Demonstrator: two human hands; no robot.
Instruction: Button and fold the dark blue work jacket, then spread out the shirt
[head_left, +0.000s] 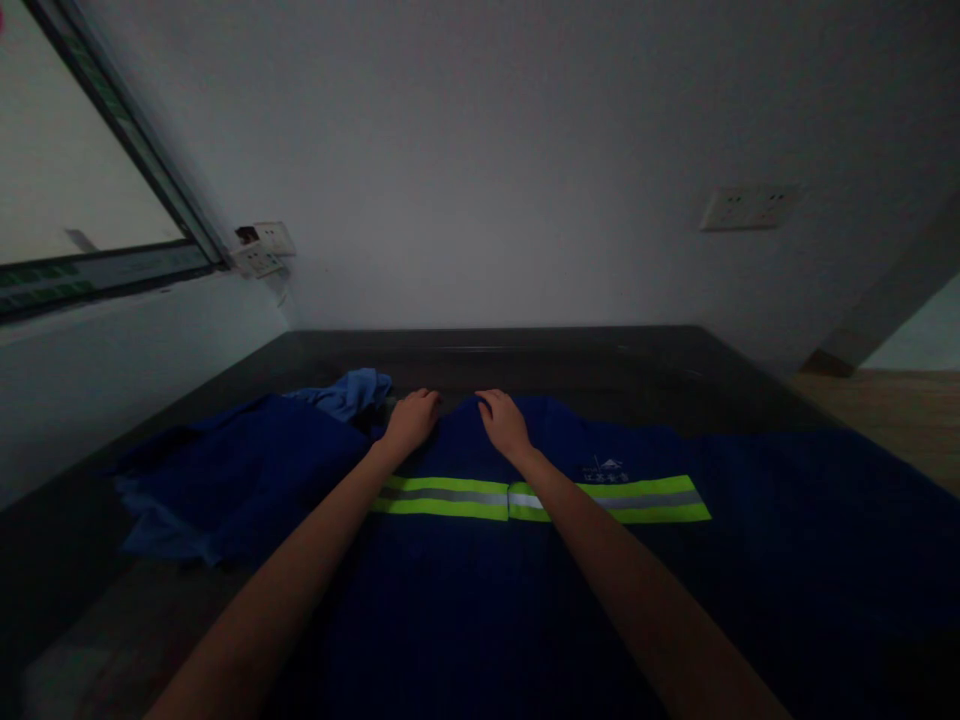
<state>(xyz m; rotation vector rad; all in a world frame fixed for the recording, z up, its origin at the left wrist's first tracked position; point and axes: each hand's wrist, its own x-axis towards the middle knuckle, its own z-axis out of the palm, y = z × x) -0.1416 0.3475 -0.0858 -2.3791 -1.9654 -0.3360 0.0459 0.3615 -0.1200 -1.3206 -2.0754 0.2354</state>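
Note:
A dark blue work jacket [450, 580] lies spread out in front of me, with a yellow-green and silver reflective stripe [442, 497] across its chest. White print sits above the stripe on the right. At the far, collar end my left hand [412, 420] is closed on the cloth, its fingertips bent over. My right hand [505, 424] is closed on the same edge a short way to the right, thumb and fingers curled together. The gloom partly hides the fingertips of both hands.
To the left lies a crumpled dark blue garment [247, 470] with lighter blue cloth [352, 392] beside it. The dark table [637, 375] meets a pale wall [495, 180]. Wall sockets [750, 207] are at right, more sockets [262, 250] at the left corner near a window frame [127, 130].

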